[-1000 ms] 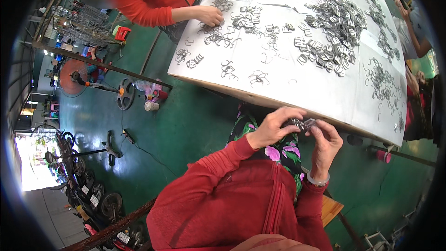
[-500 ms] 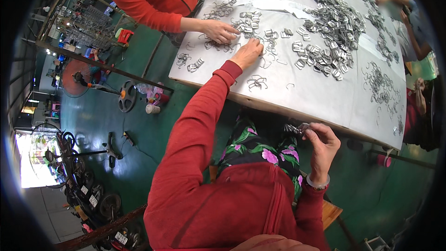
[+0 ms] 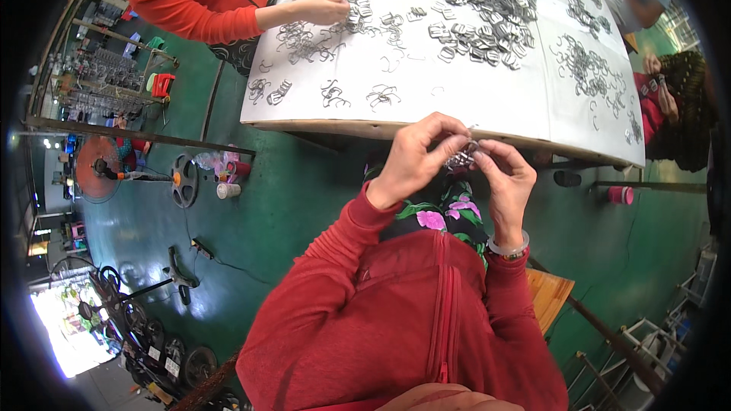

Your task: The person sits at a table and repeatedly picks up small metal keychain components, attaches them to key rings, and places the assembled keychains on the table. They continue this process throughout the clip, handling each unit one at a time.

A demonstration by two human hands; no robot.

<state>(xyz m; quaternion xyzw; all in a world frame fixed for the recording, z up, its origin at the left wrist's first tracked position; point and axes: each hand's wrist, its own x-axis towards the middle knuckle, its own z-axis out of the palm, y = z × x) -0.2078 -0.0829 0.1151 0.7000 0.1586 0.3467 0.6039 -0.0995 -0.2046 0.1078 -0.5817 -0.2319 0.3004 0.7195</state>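
Note:
Above my lap, at the table's front edge, my left hand [image 3: 419, 156] and my right hand [image 3: 506, 179] meet with fingers pinched. Between them sits a small cluster of shiny metal buckles [image 3: 461, 158], partly covered by my fingertips. My right fingers grip the cluster from its right side. The left thumb and forefinger close on something small and thin at its top, too hidden to make out. On the white-topped table [image 3: 487, 99] beyond lie thin curved metal hooks [image 3: 383, 96] in small groups, and a large heap of slotted metal buckles [image 3: 495, 0].
Across the table's left corner, a co-worker in an orange-red jacket [image 3: 190, 0] reaches over the hooks. Other people sit along the right side. A pedestal fan [image 3: 97, 167] and a pink cup [image 3: 620, 195] stand off the table. A wooden stool [image 3: 547, 297] shows beneath me.
My left hand has left the hooks on the table and come back to my right hand, which has risen slightly with the buckles. The view has shifted; the co-worker's hand has moved off the tabletop slightly.

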